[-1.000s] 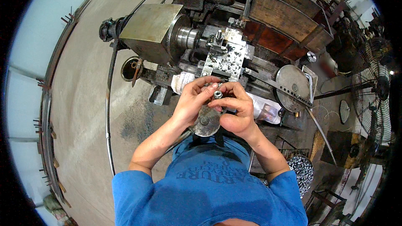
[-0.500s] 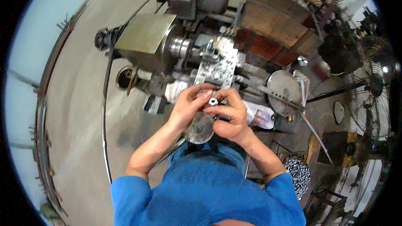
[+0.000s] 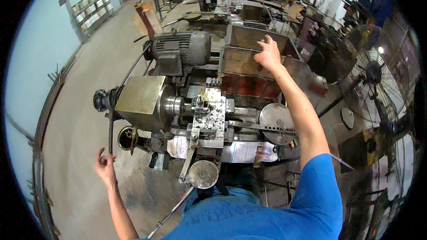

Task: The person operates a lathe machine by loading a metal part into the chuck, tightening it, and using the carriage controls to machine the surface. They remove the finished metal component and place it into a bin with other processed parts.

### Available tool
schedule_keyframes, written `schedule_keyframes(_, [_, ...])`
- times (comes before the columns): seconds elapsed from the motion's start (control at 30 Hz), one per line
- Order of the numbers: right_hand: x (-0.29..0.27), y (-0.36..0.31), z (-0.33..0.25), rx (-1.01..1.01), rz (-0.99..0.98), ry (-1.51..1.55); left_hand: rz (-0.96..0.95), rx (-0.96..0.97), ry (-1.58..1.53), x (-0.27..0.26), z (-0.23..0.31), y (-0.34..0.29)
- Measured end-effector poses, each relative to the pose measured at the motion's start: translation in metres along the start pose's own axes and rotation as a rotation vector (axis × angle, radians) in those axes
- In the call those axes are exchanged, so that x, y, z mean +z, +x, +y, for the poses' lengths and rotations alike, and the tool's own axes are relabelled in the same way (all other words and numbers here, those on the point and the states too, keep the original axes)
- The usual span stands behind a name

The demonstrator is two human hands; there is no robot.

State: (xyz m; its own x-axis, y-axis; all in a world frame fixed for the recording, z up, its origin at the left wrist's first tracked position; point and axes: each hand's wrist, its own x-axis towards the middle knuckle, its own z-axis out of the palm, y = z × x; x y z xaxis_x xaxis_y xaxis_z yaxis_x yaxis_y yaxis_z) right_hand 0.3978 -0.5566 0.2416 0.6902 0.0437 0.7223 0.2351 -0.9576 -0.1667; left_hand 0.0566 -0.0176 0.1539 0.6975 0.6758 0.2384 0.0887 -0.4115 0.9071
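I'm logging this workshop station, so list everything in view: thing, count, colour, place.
lathe: one, grey metal, centre
electric motor: one, dark grey, behind the lathe
handwheel: one, grey, lathe's near side
round plate: one, grey, right of the carriage
rusty metal box: one, brown, behind the lathe
pedestal fan: one, black, right
right hand: one, reaching onto the box's rim
left hand: one, empty, open over the floor at left

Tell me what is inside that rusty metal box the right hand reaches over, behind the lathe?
The right hand hovers over the rusty metal box. Only its brown inner walls and divider show; the camera angle and the hand hide the bottom, so any contents cannot be seen. The left hand hangs open, empty.
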Motion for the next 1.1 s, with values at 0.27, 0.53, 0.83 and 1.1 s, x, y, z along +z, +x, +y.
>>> schedule_keyframes(0.27, [-0.052,-0.142,-0.009,-0.049,-0.083,0.614,-0.032,-0.223,0.144,-0.091,-0.179,0.033])
schedule_keyframes(0.53, [-0.182,-0.438,0.080,0.943,-0.345,0.296,-0.171,-0.182,0.416,0.013,-0.076,0.001])
schedule_keyframes(0.83, [-0.229,-0.526,0.205,1.216,-1.073,-0.452,-0.223,-0.039,0.500,0.029,-0.056,0.005])
schedule_keyframes(1.1, [-0.191,-0.530,0.240,1.226,-1.087,-0.557,-0.188,0.008,0.511,0.014,-0.045,0.004])
